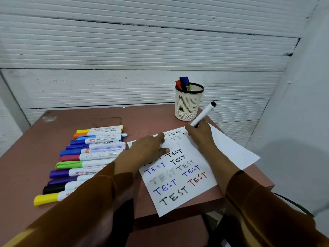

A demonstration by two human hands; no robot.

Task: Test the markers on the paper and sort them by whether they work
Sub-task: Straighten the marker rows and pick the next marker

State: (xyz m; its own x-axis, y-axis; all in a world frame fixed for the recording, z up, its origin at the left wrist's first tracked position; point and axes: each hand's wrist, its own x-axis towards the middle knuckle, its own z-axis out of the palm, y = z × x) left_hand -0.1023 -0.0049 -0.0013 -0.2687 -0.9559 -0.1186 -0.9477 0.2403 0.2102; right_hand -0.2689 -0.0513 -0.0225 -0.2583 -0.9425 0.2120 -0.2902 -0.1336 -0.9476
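A white sheet of paper (pixel 194 189) lies on the reddish table, covered with several "TEST" words in black, blue, red and faint grey. My right hand (pixel 200 135) grips a white marker (pixel 203 114) with a black end, its tip down on the paper's top edge beside a small black mark. My left hand (pixel 144 153) rests flat on the paper's upper left, fingers spread. A row of several capped markers (pixel 83 162) in many colours lies on the table left of the paper.
A white mesh cup (pixel 188 104) stands at the table's back right and holds a few markers (pixel 183 82) with red, blue and black caps. The table (pixel 53 132) backs onto a white slatted wall. Its front edge runs just below the paper.
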